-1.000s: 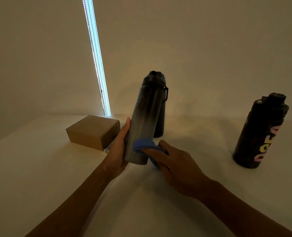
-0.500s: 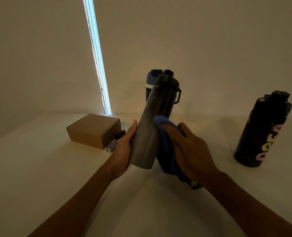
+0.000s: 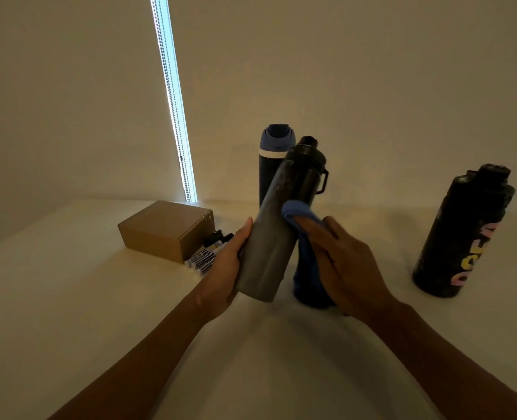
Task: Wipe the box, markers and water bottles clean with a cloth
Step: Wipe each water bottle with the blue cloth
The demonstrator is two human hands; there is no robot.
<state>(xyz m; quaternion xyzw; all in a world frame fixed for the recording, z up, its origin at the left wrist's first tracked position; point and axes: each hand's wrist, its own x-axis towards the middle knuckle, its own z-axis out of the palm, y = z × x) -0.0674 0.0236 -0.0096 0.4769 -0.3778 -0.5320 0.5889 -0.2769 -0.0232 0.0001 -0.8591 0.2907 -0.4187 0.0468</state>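
Note:
My left hand (image 3: 225,268) grips the lower part of a tall grey-to-black water bottle (image 3: 276,234), held tilted to the right above the table. My right hand (image 3: 342,265) holds a blue cloth (image 3: 307,268) and presses its top fold against the bottle's right side; the rest of the cloth hangs down below the hand. Behind stands a dark bottle with a blue lid (image 3: 273,153). A black bottle with coloured letters (image 3: 463,231) stands at the right. A brown cardboard box (image 3: 163,228) lies at the left, with markers (image 3: 208,253) beside it.
The white table (image 3: 69,298) meets a plain wall behind. A bright vertical light strip (image 3: 172,98) runs down the wall behind the box.
My right hand slid the cloth from the bottle's base up to its middle. The bottle tilted further right and rose a little, uncovering the blue-lidded bottle and the markers.

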